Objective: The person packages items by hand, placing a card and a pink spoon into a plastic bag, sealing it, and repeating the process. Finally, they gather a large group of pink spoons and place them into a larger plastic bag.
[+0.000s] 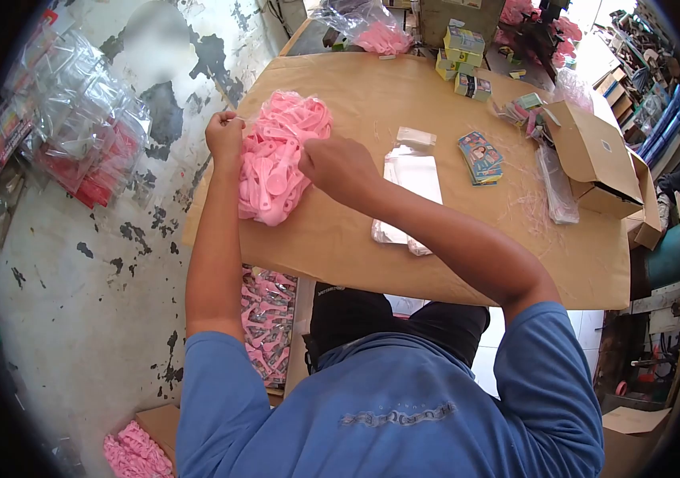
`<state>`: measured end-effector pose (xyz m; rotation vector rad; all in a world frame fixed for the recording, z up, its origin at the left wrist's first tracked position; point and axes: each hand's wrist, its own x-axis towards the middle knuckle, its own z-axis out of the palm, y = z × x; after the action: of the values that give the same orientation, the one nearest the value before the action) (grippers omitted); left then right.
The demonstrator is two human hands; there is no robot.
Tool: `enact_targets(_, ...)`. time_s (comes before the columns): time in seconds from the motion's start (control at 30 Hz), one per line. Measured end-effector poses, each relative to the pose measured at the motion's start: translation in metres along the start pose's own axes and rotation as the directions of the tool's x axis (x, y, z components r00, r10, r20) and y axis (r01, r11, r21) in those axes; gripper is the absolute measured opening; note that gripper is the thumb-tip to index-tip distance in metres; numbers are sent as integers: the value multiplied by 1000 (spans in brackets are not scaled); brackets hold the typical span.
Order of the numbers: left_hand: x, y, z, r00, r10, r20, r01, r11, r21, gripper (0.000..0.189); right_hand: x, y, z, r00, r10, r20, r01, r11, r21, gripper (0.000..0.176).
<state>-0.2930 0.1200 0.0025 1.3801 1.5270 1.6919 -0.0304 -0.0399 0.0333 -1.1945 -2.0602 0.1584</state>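
A heap of pink plastic spoons (275, 183) lies on the left part of the brown paper-covered table (340, 275). Shiny clear film seems to show around its upper edge. My left hand (225, 137) is at the heap's upper left, fingers pinched around a thin pale bit that I cannot make out. Over the heap's right side, my right hand (342, 169) is curled closed; its fingertips are turned away, so what they grip is hidden. Right of the heap lies a stack of white packets (412, 187). Beyond it sits a fanned stack of printed cards (480, 158).
Small yellow boxes (464, 46) stand at the back. An open cardboard box (591, 159) and loose clear strips (535, 203) occupy the right side. Below the table's left edge, a box holds bagged pink spoons (267, 323). Clear bags (77, 103) hang on the left wall.
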Motion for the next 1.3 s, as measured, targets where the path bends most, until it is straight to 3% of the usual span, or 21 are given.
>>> enact_targets(0.1, -16, 25, -11, 976, 130, 177, -179, 936, 303, 30, 8, 10, -7, 992, 89, -91, -85, 995, 45, 25)
enact_targets(0.2, -37, 60, -18, 858, 406, 316, -504, 784, 361, 36, 19, 8, -22, 980, 116, -159, -101, 990, 104, 23)
enact_targets(0.23, -41, 71, -20, 837, 412, 361, -531, 771, 353, 37, 22, 7, -29, 978, 120, -173, -100, 988, 121, 23)
enact_targets(0.27, -44, 81, -22, 814, 416, 405, -557, 757, 342, 38, 24, 8, -31, 985, 57, -164, -22, 978, 209, 26)
enact_targets(0.33, -47, 83, -21, 759, 451, 470, -616, 731, 294, 43, 26, 3, -27, 971, -149, -188, 186, 963, 194, 27)
enact_targets(0.37, -46, 80, -18, 757, 449, 474, -616, 731, 293, 42, 26, 1, -25, 948, -248, -201, 285, 941, 184, 28)
enact_targets(0.47, -44, 79, -12, 775, 389, 498, -577, 756, 308, 36, 22, -3, 6, 934, -343, -98, 354, 926, 132, 29)
enact_targets(0.57, -42, 81, -7, 820, 267, 507, -492, 782, 384, 29, 21, -18, 6, 945, -168, 282, 171, 985, 14, 29)
enact_targets(0.8, -23, 65, 10, 878, 315, 360, -463, 751, 471, 24, 6, -24, 20, 941, -311, 131, 321, 945, -60, 15)
enact_targets(1.03, -19, 36, 24, 947, 309, 91, -319, 859, 401, 24, -7, -22, 16, 970, -180, 165, 195, 978, -79, 21)
enact_targets(1.13, -23, 44, 22, 964, 201, 172, -252, 900, 357, 26, 3, -26, 5, 985, -34, 169, 37, 999, -14, 29)
enact_targets(1.2, -27, 56, 19, 946, 130, 296, -197, 958, 208, 27, 24, -23, -5, 990, 73, 123, -80, 996, 46, 39)
enact_targets(1.3, -36, 75, 16, 882, 149, 446, -171, 985, 8, 29, 49, -10, 0, 986, 103, -131, -110, 993, -45, 52)
